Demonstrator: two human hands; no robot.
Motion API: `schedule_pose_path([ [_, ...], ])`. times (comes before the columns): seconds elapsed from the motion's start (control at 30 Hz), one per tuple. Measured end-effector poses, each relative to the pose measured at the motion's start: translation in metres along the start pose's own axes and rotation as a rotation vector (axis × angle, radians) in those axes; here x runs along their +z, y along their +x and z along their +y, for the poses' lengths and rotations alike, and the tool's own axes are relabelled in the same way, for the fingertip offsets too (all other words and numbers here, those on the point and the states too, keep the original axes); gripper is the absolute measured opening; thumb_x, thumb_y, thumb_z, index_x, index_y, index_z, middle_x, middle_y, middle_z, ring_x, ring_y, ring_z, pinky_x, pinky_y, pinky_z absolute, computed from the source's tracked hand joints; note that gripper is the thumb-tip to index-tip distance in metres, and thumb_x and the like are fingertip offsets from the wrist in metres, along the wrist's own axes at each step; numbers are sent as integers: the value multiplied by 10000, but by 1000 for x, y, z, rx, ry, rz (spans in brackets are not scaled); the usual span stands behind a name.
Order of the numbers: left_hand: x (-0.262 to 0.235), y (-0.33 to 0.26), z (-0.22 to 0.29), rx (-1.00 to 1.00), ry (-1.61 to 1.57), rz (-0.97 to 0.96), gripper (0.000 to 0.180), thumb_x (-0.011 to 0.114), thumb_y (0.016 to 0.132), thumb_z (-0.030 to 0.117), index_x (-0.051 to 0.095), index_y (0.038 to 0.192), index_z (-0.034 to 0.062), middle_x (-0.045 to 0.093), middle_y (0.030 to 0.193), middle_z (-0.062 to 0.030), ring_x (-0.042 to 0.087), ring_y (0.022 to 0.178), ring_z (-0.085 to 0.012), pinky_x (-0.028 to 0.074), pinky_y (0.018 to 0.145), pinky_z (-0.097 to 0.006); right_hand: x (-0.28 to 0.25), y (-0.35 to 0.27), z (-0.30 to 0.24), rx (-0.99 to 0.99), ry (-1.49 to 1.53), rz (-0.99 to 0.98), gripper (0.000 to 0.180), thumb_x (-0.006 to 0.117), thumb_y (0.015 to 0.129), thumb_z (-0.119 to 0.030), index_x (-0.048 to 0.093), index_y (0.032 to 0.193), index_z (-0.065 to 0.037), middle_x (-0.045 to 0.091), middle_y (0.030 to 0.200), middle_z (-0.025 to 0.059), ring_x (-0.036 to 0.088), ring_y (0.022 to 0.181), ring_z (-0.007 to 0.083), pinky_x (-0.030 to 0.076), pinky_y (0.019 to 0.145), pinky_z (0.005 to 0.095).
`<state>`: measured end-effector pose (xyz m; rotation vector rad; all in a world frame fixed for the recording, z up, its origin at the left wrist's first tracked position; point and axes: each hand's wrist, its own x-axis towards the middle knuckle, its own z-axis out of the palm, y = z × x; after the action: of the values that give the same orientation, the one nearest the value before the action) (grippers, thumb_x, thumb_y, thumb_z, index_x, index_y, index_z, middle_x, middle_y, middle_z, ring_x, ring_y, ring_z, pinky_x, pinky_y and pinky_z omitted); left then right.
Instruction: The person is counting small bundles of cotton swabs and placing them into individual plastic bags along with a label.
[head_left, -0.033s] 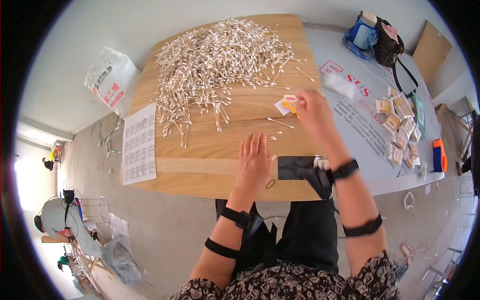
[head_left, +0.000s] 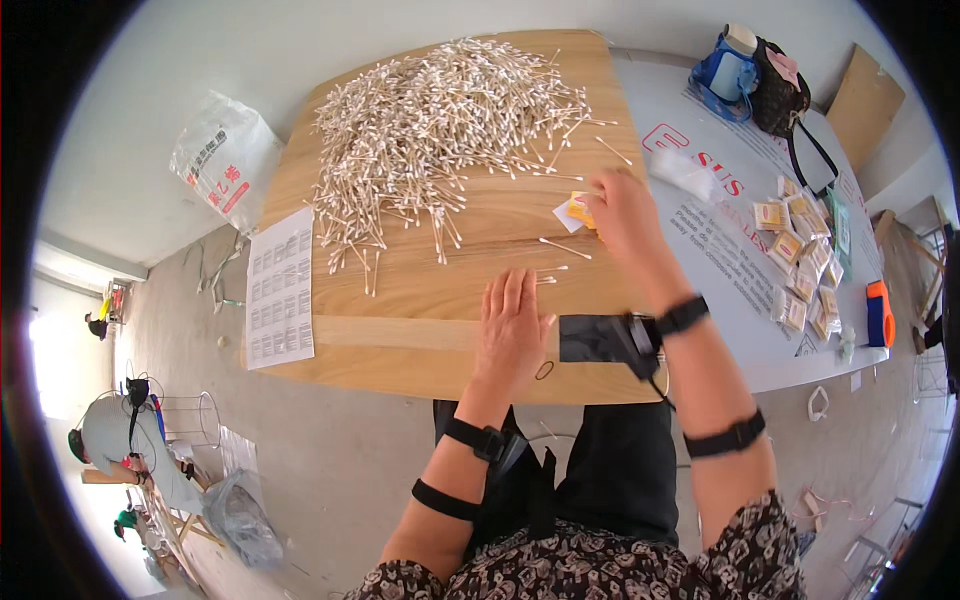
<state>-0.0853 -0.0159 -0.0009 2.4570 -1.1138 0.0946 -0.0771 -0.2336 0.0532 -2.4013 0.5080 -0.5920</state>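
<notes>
My left hand (head_left: 512,325) lies palm down on the wooden table (head_left: 430,355), fingers stretched and together. A few loose cotton swabs (head_left: 565,247) lie beside its fingertips. My right hand (head_left: 627,218) is at the right edge of the table, its fingers curled onto a small yellow card (head_left: 580,208). Part of that card is hidden by the fingers, and a white slip (head_left: 565,217) sticks out beside it. Beyond both hands spreads a large heap of cotton swabs (head_left: 440,120). A black flat piece (head_left: 590,338) lies under my right wrist.
Several small clear packets with yellow cards (head_left: 787,245) lie on the grey board (head_left: 720,330) at the right. Behind them stand a blue bottle holder (head_left: 728,75) and a dark bag (head_left: 780,90). A printed sheet (head_left: 280,290) hangs over the table's left edge. One person (head_left: 140,440) bends at far left.
My right hand has shifted slightly over the yellow card, covering more of its face. The left hand stays flat in the same place.
</notes>
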Motion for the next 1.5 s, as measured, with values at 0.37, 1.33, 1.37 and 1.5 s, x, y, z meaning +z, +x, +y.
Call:
schedule_pose_path([
  [0.37,-2,49,-15,153,-2,-75,776,654,852,379,322,1458,26,265,1539,-144,237,1431,-313,207,1155,-511,56,50,20,-268,-379,-134,127,564,835,-81,646,879,5,630,1009,186,579,1016,362,475,878,440],
  [1.33,-17,-55,-24,-75,-298,56,571,664,827,129,455,1341,-10,444,1386,-205,369,1335,-368,285,1123,-443,52,-146,-40,-246,74,-57,109,573,812,3,585,909,-46,579,993,108,536,933,347,439,822,445],
  [1.37,-14,-52,-39,-159,-333,181,521,670,822,108,494,1301,1,503,1317,-208,414,1289,-382,314,1100,-442,51,-145,-43,-252,81,-57,109,573,812,3,585,909,-46,579,993,108,536,933,347,439,822,445],
  [1.5,-50,29,-79,-514,-68,254,415,697,828,338,594,1078,23,568,1096,-167,483,1131,-371,354,1016,-459,47,-144,-42,-231,98,-69,117,590,797,-1,583,901,-53,574,981,106,536,925,338,443,824,433],
])
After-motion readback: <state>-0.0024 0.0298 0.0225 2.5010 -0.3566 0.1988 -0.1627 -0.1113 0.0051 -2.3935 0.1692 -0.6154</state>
